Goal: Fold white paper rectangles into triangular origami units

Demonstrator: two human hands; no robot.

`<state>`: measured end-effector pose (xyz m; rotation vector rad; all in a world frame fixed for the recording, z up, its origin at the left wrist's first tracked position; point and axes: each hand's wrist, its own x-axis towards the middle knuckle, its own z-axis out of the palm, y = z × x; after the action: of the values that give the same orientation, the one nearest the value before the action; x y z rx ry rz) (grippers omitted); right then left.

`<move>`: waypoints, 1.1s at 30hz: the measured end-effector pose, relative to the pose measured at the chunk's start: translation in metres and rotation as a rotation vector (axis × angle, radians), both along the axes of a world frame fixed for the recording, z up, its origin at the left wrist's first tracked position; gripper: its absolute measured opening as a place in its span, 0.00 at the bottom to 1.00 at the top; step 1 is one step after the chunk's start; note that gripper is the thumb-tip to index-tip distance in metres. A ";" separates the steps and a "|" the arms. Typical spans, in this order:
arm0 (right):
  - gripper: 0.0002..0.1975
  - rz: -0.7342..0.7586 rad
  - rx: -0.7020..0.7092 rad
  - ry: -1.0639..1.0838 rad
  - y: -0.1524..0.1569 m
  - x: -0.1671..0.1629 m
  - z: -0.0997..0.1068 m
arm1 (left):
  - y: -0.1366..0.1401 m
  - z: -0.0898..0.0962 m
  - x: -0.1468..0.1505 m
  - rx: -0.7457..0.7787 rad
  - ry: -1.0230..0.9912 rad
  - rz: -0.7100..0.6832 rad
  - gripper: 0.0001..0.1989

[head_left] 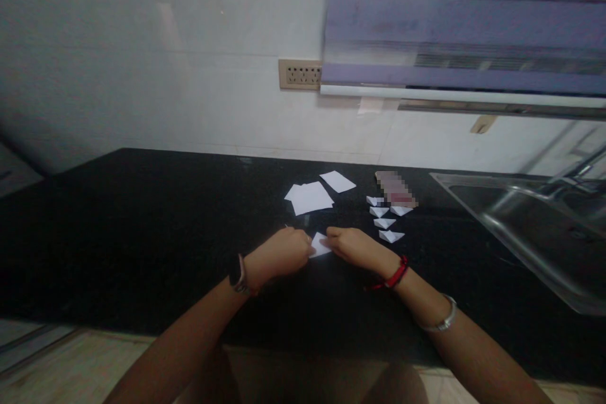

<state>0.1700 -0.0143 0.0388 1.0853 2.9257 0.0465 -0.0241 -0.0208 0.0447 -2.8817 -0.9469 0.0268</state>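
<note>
Between my two hands is a small white piece of paper (320, 245), its visible part roughly triangular. My left hand (284, 251) has its fingers closed on the paper's left edge. On the opposite edge, the fingers of my right hand (353, 243) pinch it. Beyond my hands lie flat white paper sheets (312, 197), overlapping, with a single sheet (338, 181) behind them to the right. Several small folded paper pieces (391, 236) are lined up to the right of my right hand.
The black countertop (142, 233) runs along a pale wall. Behind the folded pieces lies a flat, blurred-out object (396, 188). A metal sink (502, 227) with a faucet (575, 173) is set in at the right. A socket panel (300, 75) and a purple striped blind (464, 25) are above.
</note>
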 end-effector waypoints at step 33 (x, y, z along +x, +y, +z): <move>0.10 -0.010 -0.096 0.291 0.010 0.006 -0.012 | 0.013 -0.015 0.004 -0.105 -0.169 0.061 0.11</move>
<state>0.1763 -0.0043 0.0263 1.1823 3.1329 -0.2718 -0.0201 -0.0078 0.0302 -2.9880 -1.0933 -0.1701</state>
